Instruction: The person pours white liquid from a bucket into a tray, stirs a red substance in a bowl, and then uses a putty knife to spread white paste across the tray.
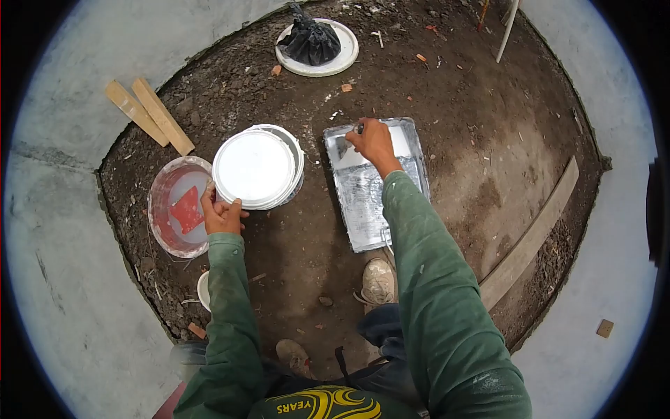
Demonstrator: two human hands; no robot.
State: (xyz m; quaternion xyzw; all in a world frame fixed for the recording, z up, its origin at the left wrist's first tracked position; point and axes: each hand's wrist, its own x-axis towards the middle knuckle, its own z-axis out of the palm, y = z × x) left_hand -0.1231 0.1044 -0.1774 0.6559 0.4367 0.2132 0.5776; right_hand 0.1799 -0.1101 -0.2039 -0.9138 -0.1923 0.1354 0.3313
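A round white lid (253, 166) lies over a white paint bucket (297, 157), shifted to the left so part of the bucket's opening shows. My left hand (223, 215) grips the lid's near rim with thumb and fingers. Above the far end of a metallic paint tray (354, 227) is my right hand (375, 145), its fingers closed around a small greyish thing (359, 128) that they mostly hide. White paint (400, 142) lies in the tray's far end, and the ribbed part is smeared with it.
A pinkish bucket (159, 227) with cloudy liquid and a red piece stands left. Farther off, a black plastic bag (312, 43) sits on a white lid (342, 64). Two wooden pieces (155, 110) lean left; a long board (534, 234) lies right. Grey concrete (63, 202) borders the soil.
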